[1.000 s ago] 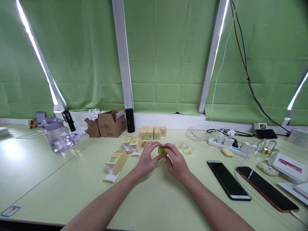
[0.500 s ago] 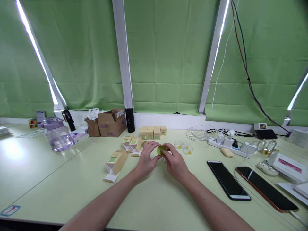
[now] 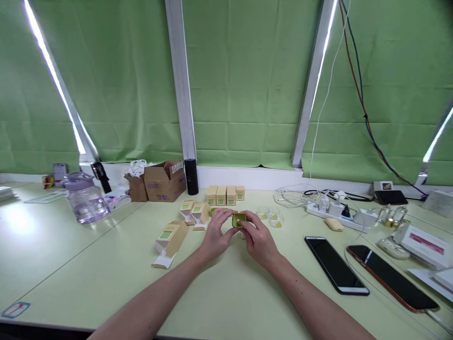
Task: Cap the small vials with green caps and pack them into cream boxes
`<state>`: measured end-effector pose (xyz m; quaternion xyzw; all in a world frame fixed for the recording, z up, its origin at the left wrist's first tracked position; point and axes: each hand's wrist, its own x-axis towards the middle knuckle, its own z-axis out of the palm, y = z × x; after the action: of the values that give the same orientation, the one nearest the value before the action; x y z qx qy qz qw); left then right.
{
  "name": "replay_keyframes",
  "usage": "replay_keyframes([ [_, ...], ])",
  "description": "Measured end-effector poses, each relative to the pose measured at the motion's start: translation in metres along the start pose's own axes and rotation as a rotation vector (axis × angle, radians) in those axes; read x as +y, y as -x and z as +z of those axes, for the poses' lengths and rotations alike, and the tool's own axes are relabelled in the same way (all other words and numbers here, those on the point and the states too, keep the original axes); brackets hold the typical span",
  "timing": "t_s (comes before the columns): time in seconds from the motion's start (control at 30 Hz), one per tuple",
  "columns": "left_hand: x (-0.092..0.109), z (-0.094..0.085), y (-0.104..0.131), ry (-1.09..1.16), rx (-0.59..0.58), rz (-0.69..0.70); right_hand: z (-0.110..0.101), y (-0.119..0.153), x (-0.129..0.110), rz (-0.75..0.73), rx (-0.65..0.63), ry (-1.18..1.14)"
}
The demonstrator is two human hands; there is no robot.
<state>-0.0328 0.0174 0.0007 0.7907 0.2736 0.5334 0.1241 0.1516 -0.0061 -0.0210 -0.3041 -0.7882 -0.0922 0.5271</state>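
Note:
A small square green container [image 3: 239, 218] is held up between both hands, its hollow side facing me. My left hand [image 3: 216, 238] grips its left side with fingers and thumb. On its right side is my right hand [image 3: 260, 240], with a finger reaching to the container's inside. Behind my left hand, another green piece [image 3: 212, 211] shows in part. Three opened tan cartons, one of them a larger carton [image 3: 173, 237], lie to the left. Several closed tan boxes [image 3: 221, 195] stand in a row behind. Clear cups with yellow centres [image 3: 273, 215] sit right of my hands.
Two phones, a dark one [image 3: 336, 264] and a red-edged one [image 3: 391, 277], lie at the right. Behind them is a power strip [image 3: 318, 212] with cables. At the left stand a purple jug [image 3: 87, 198] and cardboard box [image 3: 164, 182].
The green container has shifted very slightly right and tilted a little. Both hands keep nearly the same place and grip.

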Motion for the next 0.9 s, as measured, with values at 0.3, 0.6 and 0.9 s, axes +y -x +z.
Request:
replay_keyframes([
  [0.3, -0.003, 0.0, 0.001, -0.018, 0.01, -0.004, 0.0, -0.001, -0.001, 0.018, -0.047, 0.022],
  [0.6, -0.002, 0.0, 0.001, -0.03, -0.027, 0.0, 0.0, -0.001, -0.006, 0.092, -0.019, -0.041],
  [0.9, 0.007, -0.007, 0.001, -0.071, -0.044, 0.048, -0.001, -0.005, -0.009, 0.343, 0.124, -0.238],
])
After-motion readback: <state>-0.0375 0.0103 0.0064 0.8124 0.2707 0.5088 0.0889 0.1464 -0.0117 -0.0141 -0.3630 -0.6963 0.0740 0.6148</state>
